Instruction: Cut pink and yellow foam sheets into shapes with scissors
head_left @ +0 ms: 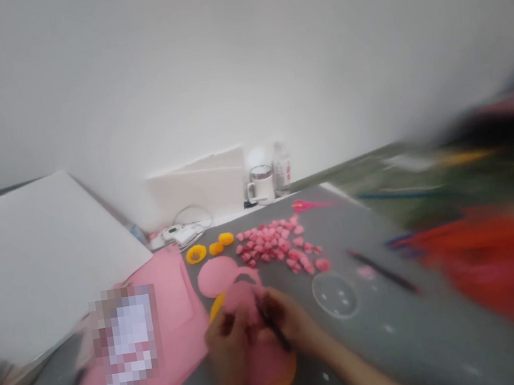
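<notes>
My left hand (227, 337) pinches a pink round piece (238, 300), thin like paper or foam, above the grey table. In my right hand (290, 318) is a dark pen-like tool (274, 330), slanted against the right edge of that piece. Motion blur hides its tip. More pink and yellow round pieces lie under and just behind my hands, among them a flat pink circle (216, 276). Beyond is a heap of small pink folded pieces (268, 242). Yellow rolls (225, 239) and a yellow ring-shaped piece (196, 254) sit to its left.
Pink sheets (173, 344) cover the left, beside a white board (45, 248). A clear disc (334, 295) and a dark pen (385, 270) lie right; pink scissors (304, 205) lie behind. A mug (263, 185) and bottle (282, 166) stand by the wall. Blurred red material (478, 270) is far right.
</notes>
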Demonstrator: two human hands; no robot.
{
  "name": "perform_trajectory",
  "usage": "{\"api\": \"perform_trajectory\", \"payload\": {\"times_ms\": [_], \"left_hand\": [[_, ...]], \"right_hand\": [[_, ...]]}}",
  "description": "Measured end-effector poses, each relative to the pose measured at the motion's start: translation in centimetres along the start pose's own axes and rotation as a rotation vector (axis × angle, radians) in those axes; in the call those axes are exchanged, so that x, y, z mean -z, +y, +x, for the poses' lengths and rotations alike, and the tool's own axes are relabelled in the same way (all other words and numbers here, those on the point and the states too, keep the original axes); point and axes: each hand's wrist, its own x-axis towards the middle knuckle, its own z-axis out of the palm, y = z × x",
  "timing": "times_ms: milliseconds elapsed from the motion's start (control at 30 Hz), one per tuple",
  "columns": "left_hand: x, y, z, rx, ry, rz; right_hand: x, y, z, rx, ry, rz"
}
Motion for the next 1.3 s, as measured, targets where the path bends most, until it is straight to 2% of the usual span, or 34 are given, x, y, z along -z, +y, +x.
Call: {"api": "perform_trajectory", "payload": {"times_ms": [133, 367, 567, 733, 867, 1100, 1300], "left_hand": [[0.1, 0.0, 0.0, -0.021, -0.01, 0.009], [0.0, -0.3, 0.0, -0.014, 0.033, -0.052], [0.1, 0.0, 0.0, 0.001, 0.064, -0.174], [-0.3, 0.5, -0.2, 0.026, 0.043, -0.304], [-0.3, 0.2, -0.3, 0.022, 0.028, -0.206], [-0.2, 0.0, -0.8, -0.066, 0.028, 0.046], [-0.4, 0.1, -1.2, -0.077, 0.003, 0.051]], "right_hand": [[0.1, -0.6, -0.1, -0.018, 0.014, -0.01], [0.2, 0.3, -0.1, -0.05, 0.053, -0.07], [0.3, 0.3, -0.3, -0.073, 0.039, -0.117], [0.3, 0.1, -0.5, -0.075, 0.038, -0.129], [0.1, 0.0, -0.6, -0.073, 0.037, -0.09], [0.4, -0.2, -0.8, -0.032, -0.02, -0.009], [0.4, -0.7, -0.9, -0.042, -0.029, -0.02]]}}
